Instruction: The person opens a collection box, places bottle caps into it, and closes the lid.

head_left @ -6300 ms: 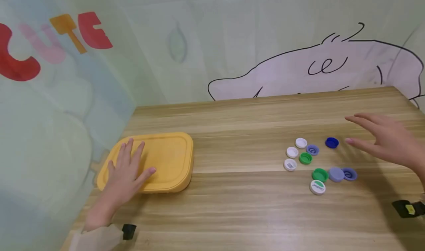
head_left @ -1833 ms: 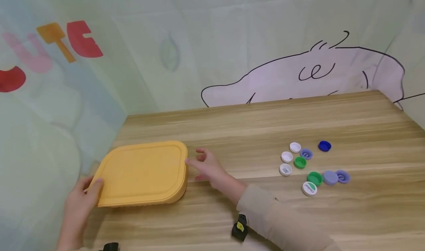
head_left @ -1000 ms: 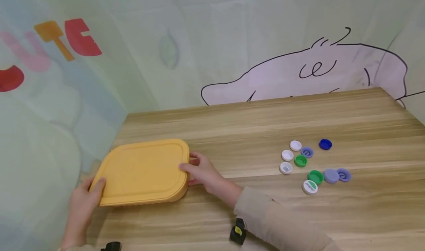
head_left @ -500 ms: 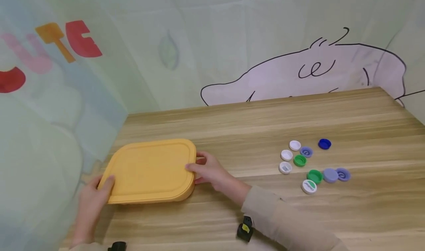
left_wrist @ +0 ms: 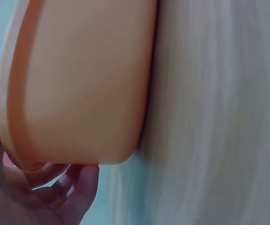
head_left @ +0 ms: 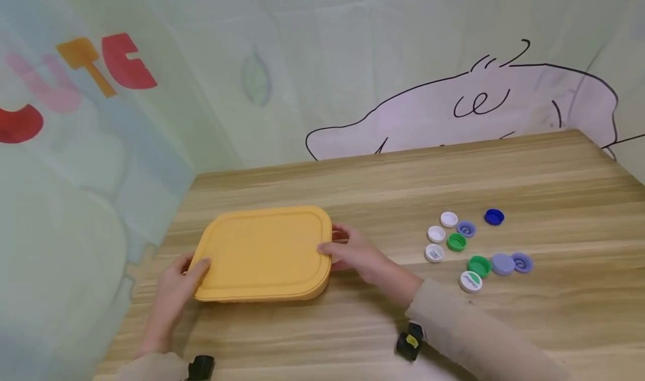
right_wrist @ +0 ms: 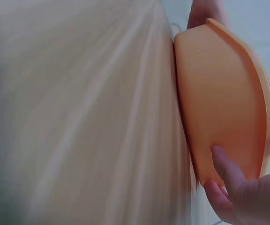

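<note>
Box [head_left: 262, 252], round-cornered, smooth, between left hand [head_left: 174, 285] and right hand [head_left: 356, 253]

Big letters [head_left: 83, 56] on the left wall [head_left: 60, 202] spell "CUTE", with the red C [head_left: 22, 125] partly cut off, and a white and green cap [head_left: 471, 281] has writing too small to read.

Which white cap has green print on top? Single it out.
The frontmost white cap, just in front of the nearer green cap; the other three white caps lie hollow side up and show no green.
</note>
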Motion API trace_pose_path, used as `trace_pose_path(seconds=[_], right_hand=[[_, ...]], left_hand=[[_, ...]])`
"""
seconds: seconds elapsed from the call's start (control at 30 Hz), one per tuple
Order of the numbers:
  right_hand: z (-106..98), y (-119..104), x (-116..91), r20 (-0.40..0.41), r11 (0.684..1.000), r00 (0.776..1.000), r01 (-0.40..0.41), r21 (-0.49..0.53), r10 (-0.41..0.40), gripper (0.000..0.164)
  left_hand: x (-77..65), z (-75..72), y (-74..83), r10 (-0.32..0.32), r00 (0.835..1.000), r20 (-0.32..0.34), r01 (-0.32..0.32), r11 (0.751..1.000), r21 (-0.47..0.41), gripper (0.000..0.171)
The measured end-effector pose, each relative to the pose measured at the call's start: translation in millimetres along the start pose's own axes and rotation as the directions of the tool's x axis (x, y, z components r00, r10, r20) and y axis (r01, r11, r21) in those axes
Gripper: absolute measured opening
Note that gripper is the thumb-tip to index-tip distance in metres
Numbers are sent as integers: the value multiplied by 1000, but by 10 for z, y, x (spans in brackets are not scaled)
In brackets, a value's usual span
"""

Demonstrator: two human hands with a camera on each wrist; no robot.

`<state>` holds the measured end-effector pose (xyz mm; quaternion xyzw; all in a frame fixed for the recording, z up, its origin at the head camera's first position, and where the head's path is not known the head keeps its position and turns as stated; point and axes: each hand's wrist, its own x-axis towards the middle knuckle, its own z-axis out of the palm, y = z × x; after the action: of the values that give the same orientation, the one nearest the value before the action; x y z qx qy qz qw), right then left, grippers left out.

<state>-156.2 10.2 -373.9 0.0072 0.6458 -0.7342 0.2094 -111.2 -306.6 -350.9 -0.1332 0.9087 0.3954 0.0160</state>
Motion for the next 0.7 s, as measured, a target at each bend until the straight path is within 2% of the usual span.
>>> trace_pose_path(seconds=[0.07, 0.3, 0.7], right_hand=[[-66, -10, -17, -12, 1000, 1000, -10, -1, 10, 64], [-252, -50, -75, -11, 1000, 1000, -16, 15, 16, 66], [-514, -27, -161, -12, 1000, 1000, 2, 13, -1, 65]], left_hand=[[10, 36, 38, 5, 1000, 26, -5, 1000, 0, 60], [31, 142, 164, 23, 998, 52, -22, 1000, -17, 58], [0, 312, 292, 49, 997, 56, -44, 995, -87, 50]])
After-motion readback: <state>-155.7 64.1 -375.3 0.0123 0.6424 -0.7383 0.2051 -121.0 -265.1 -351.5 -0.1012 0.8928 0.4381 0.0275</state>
